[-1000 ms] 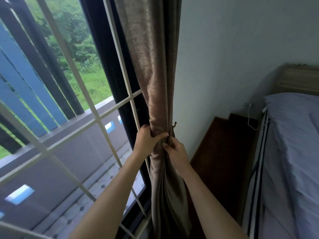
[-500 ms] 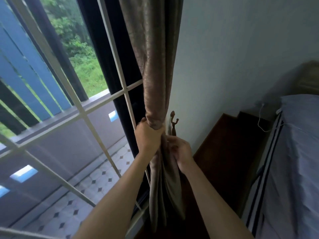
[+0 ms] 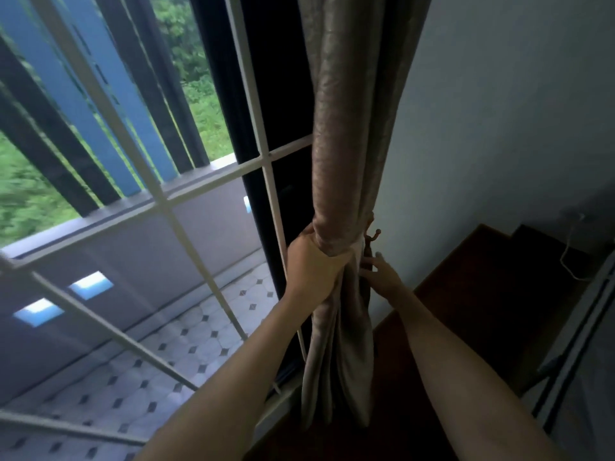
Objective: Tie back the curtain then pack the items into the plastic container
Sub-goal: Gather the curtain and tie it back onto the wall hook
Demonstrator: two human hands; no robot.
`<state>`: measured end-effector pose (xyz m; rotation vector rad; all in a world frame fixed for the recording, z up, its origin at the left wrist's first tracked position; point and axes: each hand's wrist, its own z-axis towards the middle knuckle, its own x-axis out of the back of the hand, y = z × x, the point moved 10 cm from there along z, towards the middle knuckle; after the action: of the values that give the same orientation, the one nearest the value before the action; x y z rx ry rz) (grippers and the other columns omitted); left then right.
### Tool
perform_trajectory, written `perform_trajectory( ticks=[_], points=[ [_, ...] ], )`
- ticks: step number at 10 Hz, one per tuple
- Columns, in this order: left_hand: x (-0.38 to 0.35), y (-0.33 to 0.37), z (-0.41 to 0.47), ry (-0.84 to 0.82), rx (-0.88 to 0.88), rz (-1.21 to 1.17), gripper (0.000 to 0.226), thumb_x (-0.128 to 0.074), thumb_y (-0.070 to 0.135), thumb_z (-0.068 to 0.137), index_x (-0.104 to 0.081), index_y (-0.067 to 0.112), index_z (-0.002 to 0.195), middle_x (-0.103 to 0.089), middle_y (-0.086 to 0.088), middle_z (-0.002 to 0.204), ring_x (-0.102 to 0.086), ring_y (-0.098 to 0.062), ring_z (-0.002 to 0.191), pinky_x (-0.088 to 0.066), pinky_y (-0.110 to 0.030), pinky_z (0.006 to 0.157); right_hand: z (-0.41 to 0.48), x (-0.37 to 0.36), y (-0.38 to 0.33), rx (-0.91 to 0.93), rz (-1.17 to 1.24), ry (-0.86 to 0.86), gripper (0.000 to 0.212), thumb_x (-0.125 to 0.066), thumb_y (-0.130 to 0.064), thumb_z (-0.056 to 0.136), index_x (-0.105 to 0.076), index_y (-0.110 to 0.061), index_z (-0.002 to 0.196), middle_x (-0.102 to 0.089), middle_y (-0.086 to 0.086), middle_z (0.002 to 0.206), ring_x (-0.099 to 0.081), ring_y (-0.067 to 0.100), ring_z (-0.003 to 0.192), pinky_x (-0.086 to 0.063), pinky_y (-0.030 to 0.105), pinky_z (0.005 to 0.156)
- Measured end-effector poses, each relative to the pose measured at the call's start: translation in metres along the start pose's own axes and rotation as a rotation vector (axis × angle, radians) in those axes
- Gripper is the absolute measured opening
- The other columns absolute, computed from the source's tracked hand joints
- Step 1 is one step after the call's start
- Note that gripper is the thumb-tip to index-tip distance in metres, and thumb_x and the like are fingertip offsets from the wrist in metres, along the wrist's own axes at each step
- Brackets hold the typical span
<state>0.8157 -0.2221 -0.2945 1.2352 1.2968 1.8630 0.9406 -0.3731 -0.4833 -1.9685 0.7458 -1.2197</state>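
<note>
My left hand clamped around the gathered curtain, bunch rising above my fist, my right hand fingers apart, just beside the wall hook

One gathered curtain, one wall hook, two hands, one white cable

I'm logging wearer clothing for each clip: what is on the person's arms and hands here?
Nothing visible. Both forearms are bare up to the frame edge, no sleeves in view. The left hand and right hand wear no gloves; no watch, bracelet or ring shows.
</note>
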Motion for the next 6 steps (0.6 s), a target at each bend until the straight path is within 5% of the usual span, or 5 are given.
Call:
perform_trajectory(
  ticks=[1, 2, 4, 5, 6],
  points=[
    [0.003, -0.008, 0.002, 0.025, 0.064, -0.057, 0.042, -0.073, 0.014, 0.083, -0.058, 0.003, 0.12, -0.062, 0.009, 0.09, -0.06, -0.005, 0.084, -0.052, -0.03, 0.089, -0.001, 0.0, 0.002, 0.009, 0.024, 0.078, 0.033, -0.064, -0.028, 0.09, -0.059, -0.011, 0.118, -0.056, 0.01, 0.129, -0.056, 0.025, 0.11, -0.049, 0.036, 0.09],
    [0.004, 0.004, 0.001, 0.014, -0.031, -0.007, 0.041, -0.078, 0.016, 0.077, -0.061, 0.004, 0.113, -0.06, 0.009, 0.088, -0.059, -0.009, 0.084, -0.052, -0.03, 0.081, -0.015, 0.013, 0.004, -0.01, 0.099, 0.215, 0.033, -0.071, -0.019, 0.085, -0.048, -0.012, 0.108, -0.057, 0.008, 0.111, -0.056, 0.017, 0.085, -0.043, 0.022, 0.061],
    [-0.001, 0.001, -0.002, -0.005, 0.018, -0.103, 0.049, -0.08, 0.021, 0.074, -0.061, 0.006, 0.117, -0.068, 0.006, 0.096, -0.065, -0.012, 0.091, -0.054, -0.032, 0.089, -0.057, 0.036, 0.007, 0.004, 0.08, 0.273, 0.05, -0.072, -0.023, 0.085, -0.046, -0.014, 0.127, -0.062, 0.006, 0.106, -0.067, 0.022, 0.084, -0.059, 0.034, 0.07],
    [-0.002, 0.004, -0.003, -0.032, -0.023, -0.135, 0.045, -0.08, 0.025, 0.072, -0.064, 0.012, 0.112, -0.072, 0.005, 0.097, -0.067, -0.01, 0.093, -0.054, -0.037, 0.091, -0.086, 0.049, -0.013, 0.089, -0.065, 0.347, 0.031, -0.067, -0.027, 0.089, -0.061, -0.01, 0.114, -0.067, 0.005, 0.1, -0.067, 0.019, 0.08, -0.058, 0.038, 0.075],
    [-0.002, 0.012, -0.006, -0.071, -0.067, -0.11, 0.031, -0.08, 0.023, 0.073, -0.064, 0.019, 0.1, -0.071, 0.006, 0.09, -0.068, -0.008, 0.087, -0.055, -0.036, 0.088, -0.117, 0.059, -0.042, 0.124, -0.078, 0.406, 0.012, -0.064, -0.025, 0.089, -0.063, -0.015, 0.096, -0.068, 0.003, 0.085, -0.063, 0.011, 0.07, -0.048, 0.024, 0.058]
  ],
)
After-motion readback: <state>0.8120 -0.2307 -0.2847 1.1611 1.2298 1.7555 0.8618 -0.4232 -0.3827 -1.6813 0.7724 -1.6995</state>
